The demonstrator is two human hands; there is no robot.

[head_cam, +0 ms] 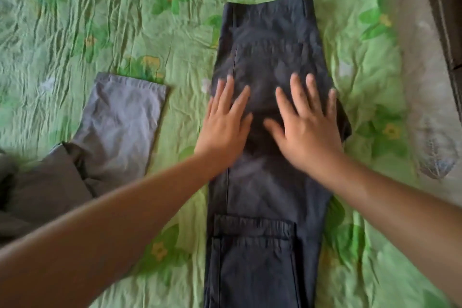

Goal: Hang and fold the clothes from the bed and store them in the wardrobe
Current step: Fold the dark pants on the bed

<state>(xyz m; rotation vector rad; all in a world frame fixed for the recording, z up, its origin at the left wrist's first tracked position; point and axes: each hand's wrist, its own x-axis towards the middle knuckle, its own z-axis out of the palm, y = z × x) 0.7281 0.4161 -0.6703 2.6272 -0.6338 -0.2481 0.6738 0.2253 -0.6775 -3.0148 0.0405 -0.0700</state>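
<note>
Dark navy trousers (265, 190) lie lengthwise on the bed, folded leg over leg, waistband at the far end and the leg ends doubled back over the near part. My left hand (225, 120) lies flat on their left side with fingers spread. My right hand (307, 130) presses flat on the right side, fingers straight. Both hands look slightly blurred. A grey pair of trousers (112, 130) lies crumpled to the left, one leg stretched away from me.
The bed carries a wrinkled green bedspread (100, 20) with a leaf and flower print. A pale strip of bedding (425, 97) runs down the right side, and a dark wooden edge (447, 7) stands at the top right corner.
</note>
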